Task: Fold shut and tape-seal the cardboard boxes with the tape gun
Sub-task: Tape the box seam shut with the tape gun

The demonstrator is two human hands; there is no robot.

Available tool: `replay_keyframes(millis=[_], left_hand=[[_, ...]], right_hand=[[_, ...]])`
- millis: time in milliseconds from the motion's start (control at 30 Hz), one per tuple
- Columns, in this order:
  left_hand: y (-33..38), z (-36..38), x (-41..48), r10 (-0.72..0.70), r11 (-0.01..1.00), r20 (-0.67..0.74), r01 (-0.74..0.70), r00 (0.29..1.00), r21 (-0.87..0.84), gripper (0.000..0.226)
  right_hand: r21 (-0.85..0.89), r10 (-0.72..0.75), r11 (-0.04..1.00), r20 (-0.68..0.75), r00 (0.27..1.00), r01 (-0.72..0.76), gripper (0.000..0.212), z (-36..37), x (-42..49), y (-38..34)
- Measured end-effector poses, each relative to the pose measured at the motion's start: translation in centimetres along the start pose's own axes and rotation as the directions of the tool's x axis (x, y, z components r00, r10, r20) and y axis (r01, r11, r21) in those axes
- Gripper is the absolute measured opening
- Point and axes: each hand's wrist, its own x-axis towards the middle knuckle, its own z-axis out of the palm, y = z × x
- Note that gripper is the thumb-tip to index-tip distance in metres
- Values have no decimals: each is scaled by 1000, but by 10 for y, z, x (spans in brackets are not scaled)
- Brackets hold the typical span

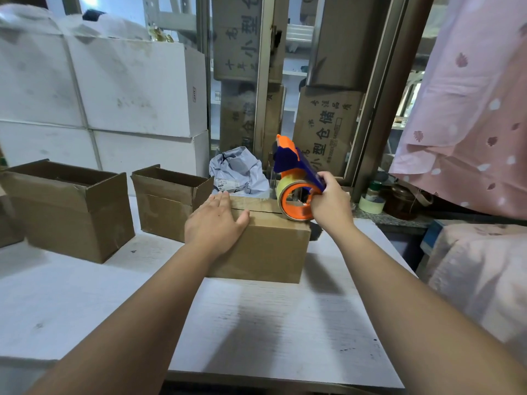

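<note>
while the left hand point(216, 223) lies flat on top of the closed brown cardboard box point(262, 246), fingers straight and together with the thumb spread toward the near top edge, the right hand point(332, 205) wraps its fingers tightly round the handle of the blue and orange plastic tape gun point(293, 166). the gun is tilted, its orange nose raised away from the person, and its roll of clear yellowish tape point(285, 185) on an orange hub touches the right end of the box top, at the seam where the flaps meet. the closed box stands near the far right corner of the white wood-grain tabletop point(256, 323), its long side facing the person. two open brown cardboard boxes stand along the far edge to its left: the smaller open box point(168, 201) just beside the closed one, the larger open box point(68, 212) near the far left corner. a crumpled grey plastic mailer bag point(239, 172) lies behind the closed box at the far edge. stacked white cartons point(119, 89) form a wall beyond the open boxes. behind a metal window frame point(262, 81), brown cartons printed with black characters point(325, 129) are piled. on the grey stone ledge point(399, 219) to the right of the tabletop a roll of pale masking tape point(370, 204) lies flat, and pink cloth with a leaf print point(470, 109) hangs at the right.
</note>
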Motion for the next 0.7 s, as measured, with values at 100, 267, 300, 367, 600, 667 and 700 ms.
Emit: replay_keyframes(millis=[100,267,300,367,600,667,700], left_hand=[[2,-2,-1,-30,999,-10,29,1000,-24,68],[1,0,2,-63,997,-5,62,998,-47,70],[1,1,2,-47,998,-11,47,999,-35,67],[0,1,3,-2,1000,-6,2,1000,4,64],[-5,2,5,58,997,71,-62,996,51,79],[-6,0,6,67,996,107,-73,992,55,81],[-7,-1,6,69,996,116,-75,991,51,81]], right_hand=[[107,84,991,-21,996,-81,32,5,-3,5],[177,158,973,-45,986,-148,33,11,-6,8],[159,153,977,-46,987,-144,35,9,-6,7],[112,124,987,-55,991,-117,38,4,-4,5],[-80,-70,995,-33,997,67,44,-9,1,-3],[-93,-73,993,-29,997,70,43,-10,1,-4],[-97,-78,992,-26,997,75,43,-10,1,-5]])
